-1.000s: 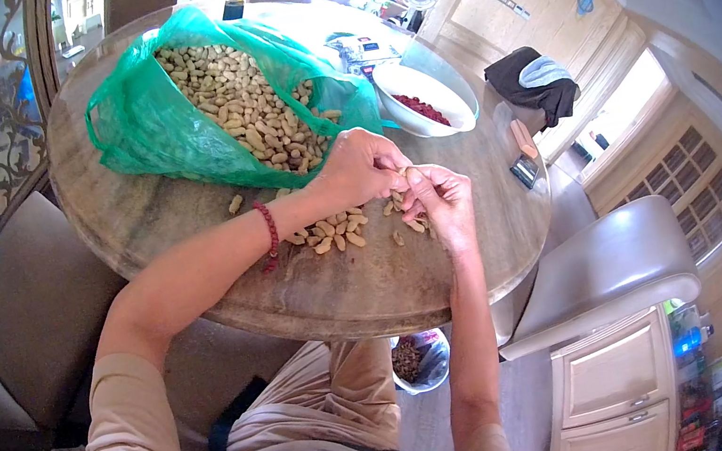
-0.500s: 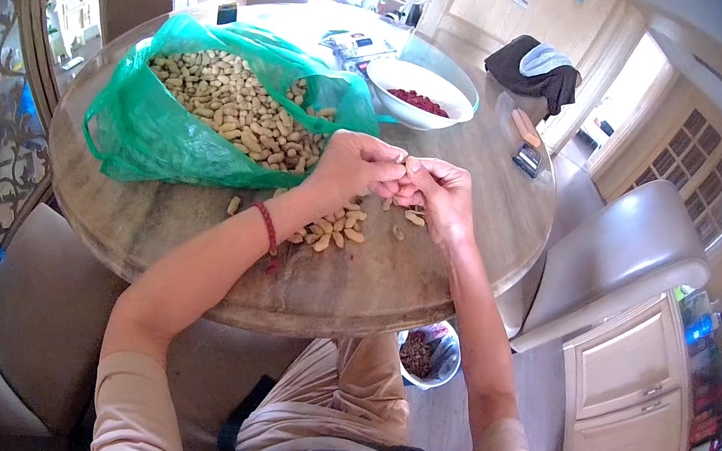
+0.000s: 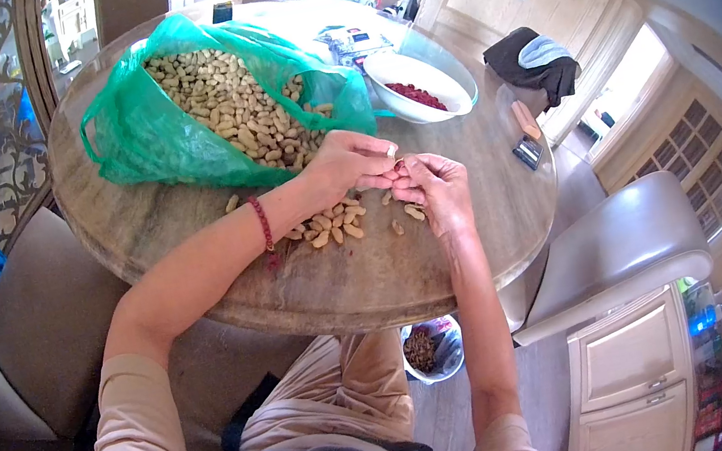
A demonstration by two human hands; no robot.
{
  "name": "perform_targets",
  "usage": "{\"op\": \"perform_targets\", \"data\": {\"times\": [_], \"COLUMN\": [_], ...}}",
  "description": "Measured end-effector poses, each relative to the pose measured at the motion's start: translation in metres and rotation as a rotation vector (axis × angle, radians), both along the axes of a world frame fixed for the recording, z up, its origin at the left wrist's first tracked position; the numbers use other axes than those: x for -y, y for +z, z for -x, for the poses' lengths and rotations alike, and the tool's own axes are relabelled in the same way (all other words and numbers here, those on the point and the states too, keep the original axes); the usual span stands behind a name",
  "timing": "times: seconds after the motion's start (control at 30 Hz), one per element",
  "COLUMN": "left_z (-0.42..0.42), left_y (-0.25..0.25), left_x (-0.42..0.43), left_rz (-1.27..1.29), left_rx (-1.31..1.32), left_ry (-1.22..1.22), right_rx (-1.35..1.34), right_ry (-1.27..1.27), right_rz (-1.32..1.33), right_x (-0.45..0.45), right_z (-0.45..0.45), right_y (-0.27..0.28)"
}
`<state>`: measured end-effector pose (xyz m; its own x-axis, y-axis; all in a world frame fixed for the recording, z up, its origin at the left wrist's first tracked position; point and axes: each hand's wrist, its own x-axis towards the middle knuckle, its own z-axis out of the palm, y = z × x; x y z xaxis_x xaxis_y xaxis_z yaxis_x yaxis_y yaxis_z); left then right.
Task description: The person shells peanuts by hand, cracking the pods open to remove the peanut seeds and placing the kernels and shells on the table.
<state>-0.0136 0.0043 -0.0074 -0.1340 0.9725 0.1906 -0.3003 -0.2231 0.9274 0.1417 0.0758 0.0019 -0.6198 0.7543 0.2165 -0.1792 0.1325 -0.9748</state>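
Peanut [image 3: 392, 152] pinched between both hands [image 3: 342, 171] [image 3: 438, 191], close together; loose peanuts [image 3: 336, 222] on table [image 3: 370, 281]; green bag [image 3: 145, 145] beyond

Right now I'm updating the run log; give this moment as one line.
left hand: pinching small pale piece | right hand: close beside left | green bag: open, holding peanuts | white bowl: holding red kernels

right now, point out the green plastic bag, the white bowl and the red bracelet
Green plastic bag [image 3: 147, 147], head view: on its left side.
White bowl [image 3: 425, 70], head view: on its bare inner wall.
Red bracelet [image 3: 262, 223], head view: on the middle of its band.
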Motion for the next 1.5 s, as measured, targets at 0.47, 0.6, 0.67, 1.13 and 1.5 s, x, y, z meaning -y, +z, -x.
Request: {"op": "perform_targets", "data": {"times": [0.47,0.6,0.67,1.13,1.5], "left_z": [-0.008,-0.008,-0.01,-0.002,0.013], "left_y": [0.004,0.007,0.01,0.006,-0.006], "left_x": [0.0,0.003,0.006,0.0,-0.004], "left_rz": [-0.666,-0.65,-0.527,-0.546,-0.239], "left_rx": [-1.139,-1.106,-1.015,-0.956,-1.154], "left_ry": [0.59,0.561,0.519,0.655,0.441], "right_rx": [-0.15,-0.133,-0.125,-0.106,0.43], "right_ry": [0.244,0.233,0.223,-0.007,-0.514], "right_rz": [0.367,0.352,0.338,0.095,-1.013], "right_x": [-0.003,-0.004,-0.005,-0.009,-0.121], "right_z": [0.001,0.001,0.001,0.001,0.036], "right_y": [-0.003,-0.006,-0.008,-0.001,0.062]}}
